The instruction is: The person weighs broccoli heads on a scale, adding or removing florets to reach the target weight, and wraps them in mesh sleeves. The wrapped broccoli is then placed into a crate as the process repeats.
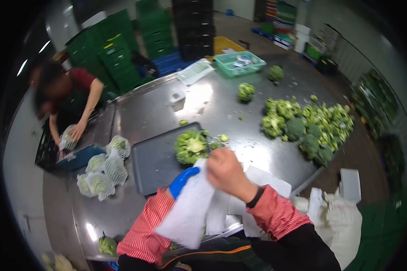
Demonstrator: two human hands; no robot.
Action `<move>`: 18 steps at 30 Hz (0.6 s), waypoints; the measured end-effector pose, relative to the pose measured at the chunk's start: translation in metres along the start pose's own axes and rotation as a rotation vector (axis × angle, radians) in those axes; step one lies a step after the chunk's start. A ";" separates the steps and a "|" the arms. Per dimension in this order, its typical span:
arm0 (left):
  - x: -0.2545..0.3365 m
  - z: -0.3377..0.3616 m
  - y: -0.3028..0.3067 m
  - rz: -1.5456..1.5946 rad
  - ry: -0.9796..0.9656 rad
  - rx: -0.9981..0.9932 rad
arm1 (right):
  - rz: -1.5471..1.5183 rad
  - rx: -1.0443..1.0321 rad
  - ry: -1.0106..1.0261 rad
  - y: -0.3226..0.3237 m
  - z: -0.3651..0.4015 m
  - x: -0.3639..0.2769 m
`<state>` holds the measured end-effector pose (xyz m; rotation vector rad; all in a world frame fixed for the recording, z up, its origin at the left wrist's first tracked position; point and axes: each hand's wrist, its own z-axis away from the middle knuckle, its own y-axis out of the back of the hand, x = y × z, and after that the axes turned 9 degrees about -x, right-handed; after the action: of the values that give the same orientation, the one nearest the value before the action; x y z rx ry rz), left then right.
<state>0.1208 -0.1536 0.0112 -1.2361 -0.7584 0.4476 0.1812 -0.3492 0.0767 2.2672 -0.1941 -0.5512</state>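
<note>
My left hand (183,179), in a blue glove, is closed on a white sheet (187,214) that hangs down toward me; most of its fingers are hidden behind the sheet. My right hand (229,170), bare and a little blurred, is curled at the sheet's upper edge. What its fingers hold is hidden. Just beyond both hands, a trimmed green vegetable head (191,147), like broccoli or cauliflower with its cut stem up, sits on a dark grey tray (149,158). More white sheets (267,180) lie under and beside my right forearm.
Broccoli heads (295,128) and cut green pieces (332,122) are piled on the steel table (153,108) at right. Net-wrapped heads (101,174) lie at left, near a co-worker's hands (78,131). A green basket (239,63) stands at the back; white sacks (343,221) are at lower right.
</note>
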 end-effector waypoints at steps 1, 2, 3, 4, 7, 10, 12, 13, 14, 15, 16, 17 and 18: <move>-0.009 0.002 0.003 0.003 -0.020 -0.009 | -0.050 0.035 0.152 0.000 0.003 -0.010; -0.021 0.009 0.004 -0.006 -0.051 0.009 | -0.167 -0.015 0.133 -0.001 0.009 -0.026; -0.028 0.014 0.004 -0.009 -0.078 0.035 | -0.295 -0.065 0.121 -0.003 0.017 -0.039; -0.033 0.017 0.004 -0.020 -0.100 0.062 | -0.531 -0.062 -0.095 -0.007 0.024 -0.041; -0.045 0.027 0.008 -0.074 -0.163 0.138 | -1.213 -0.062 -0.689 -0.024 0.035 -0.035; -0.053 0.028 0.013 -0.099 -0.215 0.162 | -0.485 -0.274 -0.459 -0.004 0.022 -0.040; -0.057 0.024 0.018 -0.060 -0.222 0.140 | 0.079 -0.131 -0.025 -0.007 0.016 -0.038; -0.060 0.023 0.019 -0.039 -0.231 0.121 | -0.062 -0.153 0.059 -0.008 0.012 -0.044; -0.064 0.020 0.022 -0.009 -0.246 0.102 | -0.201 -0.175 0.143 -0.009 0.010 -0.050; -0.068 0.020 0.026 0.011 -0.270 0.089 | -0.340 -0.197 0.220 -0.010 0.011 -0.058; -0.070 0.020 0.030 0.033 -0.302 0.083 | -0.460 -0.276 0.155 -0.012 0.013 -0.067; -0.071 0.020 0.037 0.042 -0.353 0.094 | -0.668 -0.292 -0.125 -0.017 0.014 -0.067; -0.070 0.019 0.044 0.056 -0.421 0.114 | -0.864 -0.304 -0.411 -0.024 0.017 -0.063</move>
<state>0.0630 -0.1755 -0.0467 -1.0696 -1.0405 0.8014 0.1163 -0.3246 0.0697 1.8349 0.6613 -1.3838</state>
